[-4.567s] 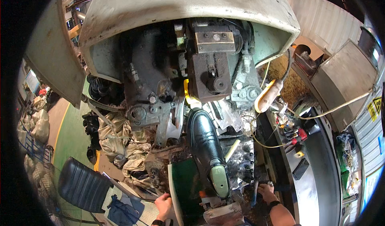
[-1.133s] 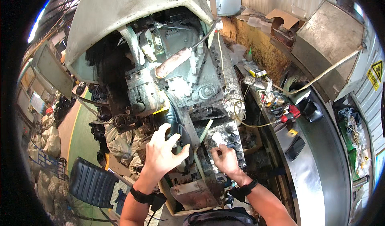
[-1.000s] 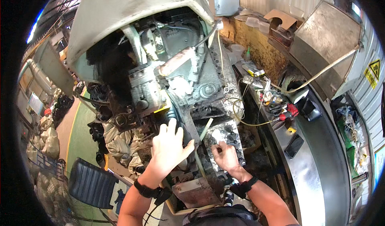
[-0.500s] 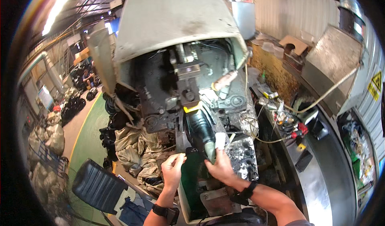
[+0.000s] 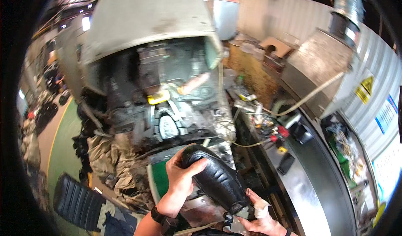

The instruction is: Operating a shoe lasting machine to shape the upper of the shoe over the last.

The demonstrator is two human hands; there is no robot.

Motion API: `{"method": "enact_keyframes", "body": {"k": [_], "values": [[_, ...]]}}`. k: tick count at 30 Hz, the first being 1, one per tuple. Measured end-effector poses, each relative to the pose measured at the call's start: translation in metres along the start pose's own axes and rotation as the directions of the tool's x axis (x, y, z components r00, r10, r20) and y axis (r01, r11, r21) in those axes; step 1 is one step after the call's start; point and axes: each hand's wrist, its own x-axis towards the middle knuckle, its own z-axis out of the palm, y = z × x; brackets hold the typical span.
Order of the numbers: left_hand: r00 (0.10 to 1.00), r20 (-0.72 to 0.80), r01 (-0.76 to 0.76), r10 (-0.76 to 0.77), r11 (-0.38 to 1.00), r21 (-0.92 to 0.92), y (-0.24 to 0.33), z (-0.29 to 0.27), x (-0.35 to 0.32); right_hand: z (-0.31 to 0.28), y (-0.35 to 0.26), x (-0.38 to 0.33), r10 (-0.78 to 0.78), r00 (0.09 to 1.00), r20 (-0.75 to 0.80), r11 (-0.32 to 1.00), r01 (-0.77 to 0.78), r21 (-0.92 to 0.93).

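A black leather shoe (image 5: 217,179) with a rounded toe and creased upper lies tilted between my hands, in front of the machine. My left hand (image 5: 180,177) is closed round the toe end, its thumb pressed across the top. At the lower, heel end, my right hand (image 5: 264,219) grips with thumb and fingers, and a white wrap covers one finger. Behind the shoe stands the machine (image 5: 125,89), its hood raised over dark metal parts. A yellow piece (image 5: 158,97) and a bright, shoe-shaped pad (image 5: 168,127) sit in its middle. The shoe's underside is hidden.
A green-lined bin (image 5: 159,177) stands below the machine. To the right, a cluttered bench (image 5: 268,129) runs beside a dark conveyor belt (image 5: 322,181). Crumpled beige cloth sacks (image 5: 106,156) and a black chair (image 5: 77,202) are on the left. A hose (image 5: 305,106) hangs across the right.
The shoe has come out of the machine toward me and turned, toe to the left. My left hand has moved from an empty-looking pinch onto the toe. My view has swung right.
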Motion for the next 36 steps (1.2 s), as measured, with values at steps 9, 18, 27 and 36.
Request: {"method": "enact_keyframes", "body": {"k": [9, 18, 27, 36], "values": [[0.845, 0.108, 0.527, -0.524, 0.85, -0.006, -0.145, 0.123, -0.029, -0.105, 0.002, -0.119, 0.502, 0.816, -0.287, 0.856, -0.515, 0.033], [0.361, 0.368, 0.478, -0.857, 0.508, 0.716, -0.377, 0.192, -0.1, -0.33, 0.105, -0.322, 0.627, -0.279, -0.727, 0.627, -0.373, 0.684], [0.6, 0.186, 0.276, -0.778, 0.42, 0.865, -0.411, 0.117, -0.091, -0.449, 0.189, -0.557, 0.472, -0.465, -0.749, 0.807, -0.114, 0.579], [0.565, 0.337, 0.102, -0.753, 0.469, 0.877, -0.476, 0.202, -0.043, -0.226, 0.255, -0.292, 0.58, 0.788, -0.208, 0.553, -0.568, -0.61]]}}
